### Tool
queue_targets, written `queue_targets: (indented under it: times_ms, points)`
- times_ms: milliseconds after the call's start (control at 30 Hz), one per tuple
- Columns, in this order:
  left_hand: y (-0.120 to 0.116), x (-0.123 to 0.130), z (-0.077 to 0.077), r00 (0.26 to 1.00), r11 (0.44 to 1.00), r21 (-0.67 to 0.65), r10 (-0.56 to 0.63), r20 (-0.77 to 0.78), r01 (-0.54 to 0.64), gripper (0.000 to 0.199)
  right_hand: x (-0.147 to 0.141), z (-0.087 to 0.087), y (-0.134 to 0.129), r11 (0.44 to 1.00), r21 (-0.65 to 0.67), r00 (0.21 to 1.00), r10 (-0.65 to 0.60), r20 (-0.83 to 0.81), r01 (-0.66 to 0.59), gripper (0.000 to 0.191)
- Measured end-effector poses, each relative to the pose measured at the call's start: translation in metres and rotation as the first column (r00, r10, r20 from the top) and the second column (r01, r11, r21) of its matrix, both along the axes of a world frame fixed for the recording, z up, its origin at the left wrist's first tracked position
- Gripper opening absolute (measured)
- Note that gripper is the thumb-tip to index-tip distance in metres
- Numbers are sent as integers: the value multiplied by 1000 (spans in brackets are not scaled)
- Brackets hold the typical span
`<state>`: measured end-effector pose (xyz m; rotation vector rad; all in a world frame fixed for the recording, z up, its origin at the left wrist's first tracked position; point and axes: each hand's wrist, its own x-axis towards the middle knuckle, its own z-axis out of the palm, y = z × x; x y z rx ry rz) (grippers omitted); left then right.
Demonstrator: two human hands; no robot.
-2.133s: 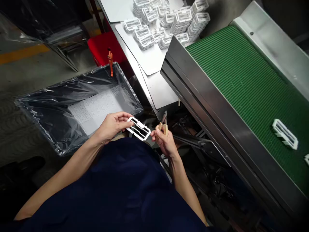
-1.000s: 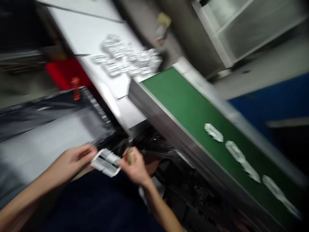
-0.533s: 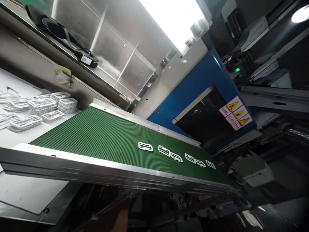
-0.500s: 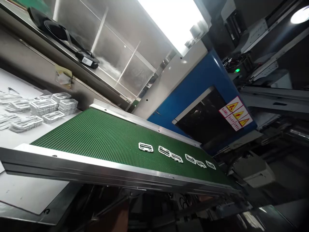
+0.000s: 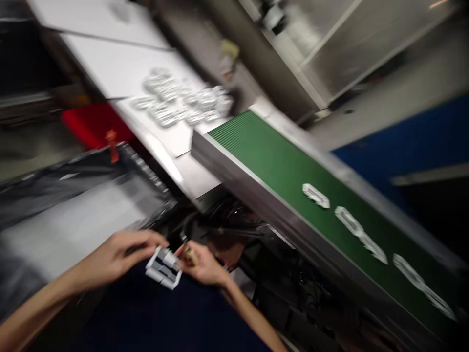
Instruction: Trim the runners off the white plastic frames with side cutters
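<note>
A white rectangular plastic frame (image 5: 165, 272) with a dark-looking inside is held low in front of me. My left hand (image 5: 126, 254) pinches its upper left edge between thumb and fingers. On the other side, my right hand (image 5: 205, 264) is closed at the frame's right edge. A small tool with a tan handle (image 5: 191, 255) and a shiny tip sticks up from the right hand's fingers; blur hides its exact kind. More white frames (image 5: 315, 195) lie spaced along the green conveyor belt (image 5: 252, 142) to the right.
Several stacks of white frames (image 5: 164, 93) sit on a white-topped table (image 5: 113, 63) beyond my hands. At left stands a container lined with black plastic (image 5: 146, 208), an orange clip (image 5: 113, 145) on its rim. A red object (image 5: 93, 124) is behind it. The conveyor's metal side rail (image 5: 271, 200) runs diagonally.
My view has swung left and down, so the conveyor and table appear farther right. Both hands and the held frame have come into view. The picture is now blurred.
</note>
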<state>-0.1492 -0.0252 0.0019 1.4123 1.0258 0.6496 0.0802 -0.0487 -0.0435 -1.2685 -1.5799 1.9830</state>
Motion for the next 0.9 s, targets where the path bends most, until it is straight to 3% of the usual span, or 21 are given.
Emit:
queue_targets:
  times_ms: [67,133,267,367,467,533,600,900]
  points:
    - [-20,-12,-8,996,996,-27,-86,-21,86,19,-5,-3,-2,996,-71,998,43,-42,-46,24]
    - [-24,-17,-15,993,993,-41,-114,-18,113,19,-6,-3,-6,992,-88,996,92,-13,-93,25]
    - [-19,-12,-13,987,987,-53,-148,55,151,19,6,20,-6,965,142,960,188,206,-219,42]
    - [-17,-7,-5,983,984,-47,-168,75,172,18,16,49,7,889,287,887,227,402,-357,41]
    - [-15,-4,-3,978,978,-35,-204,34,205,18,19,78,23,762,343,760,285,584,-549,34]
    - [-14,-3,-3,975,975,-24,-220,11,221,20,18,93,30,682,333,668,306,678,-651,36]
    - [-12,-1,-3,974,974,-15,-226,4,226,21,16,105,36,636,303,599,319,735,-710,38]
    - [-9,4,2,965,965,15,-260,-23,261,21,11,120,39,565,207,451,334,828,-799,35]
